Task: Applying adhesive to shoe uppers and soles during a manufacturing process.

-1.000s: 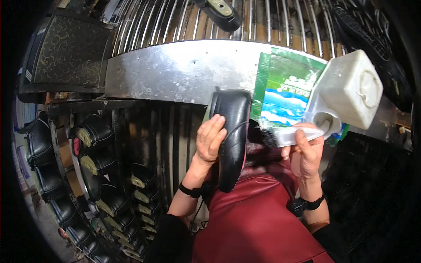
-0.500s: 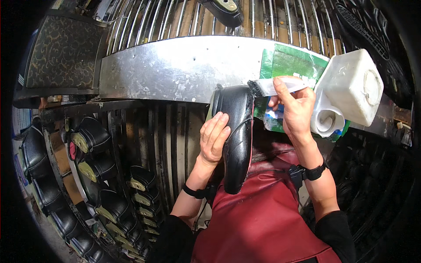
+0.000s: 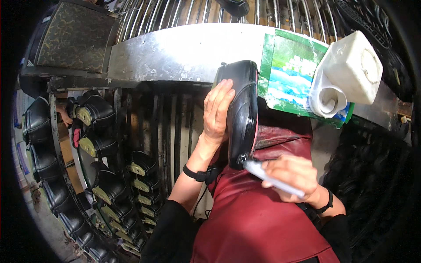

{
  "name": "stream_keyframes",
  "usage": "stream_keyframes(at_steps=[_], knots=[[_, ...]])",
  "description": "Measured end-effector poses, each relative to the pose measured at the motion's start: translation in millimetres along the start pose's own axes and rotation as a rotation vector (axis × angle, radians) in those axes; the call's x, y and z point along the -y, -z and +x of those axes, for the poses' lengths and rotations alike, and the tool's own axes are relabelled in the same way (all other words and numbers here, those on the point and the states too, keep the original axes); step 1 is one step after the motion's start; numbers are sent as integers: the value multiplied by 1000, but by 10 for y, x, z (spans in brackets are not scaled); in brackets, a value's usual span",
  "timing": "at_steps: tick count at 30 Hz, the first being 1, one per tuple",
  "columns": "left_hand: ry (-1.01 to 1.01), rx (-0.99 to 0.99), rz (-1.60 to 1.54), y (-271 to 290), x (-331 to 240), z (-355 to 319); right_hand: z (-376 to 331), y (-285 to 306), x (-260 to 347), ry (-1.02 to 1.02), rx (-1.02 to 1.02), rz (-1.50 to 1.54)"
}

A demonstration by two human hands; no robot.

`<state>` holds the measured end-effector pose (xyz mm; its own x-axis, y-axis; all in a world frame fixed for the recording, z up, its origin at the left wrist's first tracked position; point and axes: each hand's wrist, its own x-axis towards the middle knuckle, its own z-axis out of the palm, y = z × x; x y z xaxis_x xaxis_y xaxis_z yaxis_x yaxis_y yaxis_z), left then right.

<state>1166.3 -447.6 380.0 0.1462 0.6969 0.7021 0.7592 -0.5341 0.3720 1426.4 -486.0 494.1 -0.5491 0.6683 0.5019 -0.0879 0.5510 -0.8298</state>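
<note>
A black leather shoe upper (image 3: pixel 244 109) stands lengthwise in front of me, its far end against the metal bench edge and its near end over my red apron (image 3: pixel 258 223). My left hand (image 3: pixel 218 111) grips its left side, fingers laid over the leather. In my right hand (image 3: pixel 294 175) is a brush with a pale, flat handle (image 3: pixel 276 180). Its dark bristles touch the near tip of the shoe, along the lower right edge, where the leather shines wet. The right fingers are closed round the handle and slightly blurred.
A white plastic container (image 3: pixel 355 65) with a round opening lies on green printed cardboard (image 3: pixel 266 65) at the bench's right. Metal bars (image 3: pixel 184 13) run behind the bench (image 3: pixel 175 52). Racks of black shoes (image 3: pixel 101 109) stand left, where another person's hand (image 3: pixel 66 117) shows.
My right hand has brought the brush from the shoe's far end down to its near tip. The left hand still holds the shoe. The view has shifted, so the bench sits higher.
</note>
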Motion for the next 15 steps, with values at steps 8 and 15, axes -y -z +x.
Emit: stream_keyframes(at_steps=[8,15], knots=[[41,51,26,15,-166,184,37,265,77,-365,-327,231],[138,106,48,98,-260,432,313,326,143,-323,-248,134]])
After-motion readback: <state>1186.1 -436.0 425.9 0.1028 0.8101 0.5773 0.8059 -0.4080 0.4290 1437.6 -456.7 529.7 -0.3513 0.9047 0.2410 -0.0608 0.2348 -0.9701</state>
